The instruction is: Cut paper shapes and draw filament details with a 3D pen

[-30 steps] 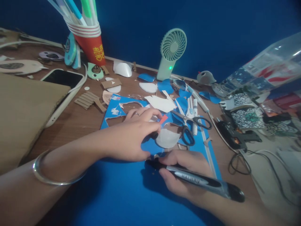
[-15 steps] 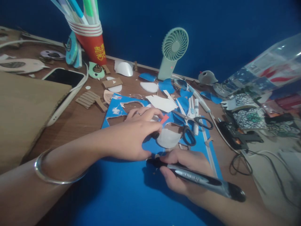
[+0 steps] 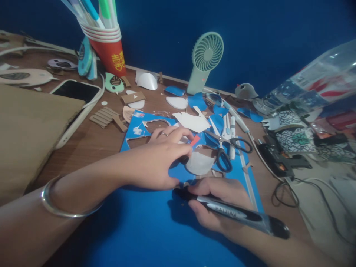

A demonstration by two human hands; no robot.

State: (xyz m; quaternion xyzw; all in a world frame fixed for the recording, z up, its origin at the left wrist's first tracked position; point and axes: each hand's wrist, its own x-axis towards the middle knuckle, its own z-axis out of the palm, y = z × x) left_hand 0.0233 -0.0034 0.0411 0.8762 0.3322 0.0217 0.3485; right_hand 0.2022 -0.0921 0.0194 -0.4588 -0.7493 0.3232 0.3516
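My right hand (image 3: 219,200) grips a thick black-and-grey marker pen (image 3: 233,213). The pen's dark front end points left over a blue board (image 3: 144,230), close to my left thumb. Resting on the blue sheet, my left hand (image 3: 167,159) has its fingers bent and its thumb apart from the index finger. A small dark spot shows at its index fingertip, and I cannot make out what it is. Beside that fingertip lie a pale rounded cutout (image 3: 199,163) and a small red piece (image 3: 195,139). Scissors with black handles (image 3: 224,145) lie half open to the right.
A green handheld fan (image 3: 205,61) and a red paper cup (image 3: 108,55) of pens stand by the wall. Around lie a phone (image 3: 76,91), cardboard (image 3: 36,126), white and blue cutouts, a black glue gun (image 3: 280,157) with a cord and a plastic bottle (image 3: 314,79).
Both hands stay almost in place. The marker pen has shifted very slightly with my right hand.
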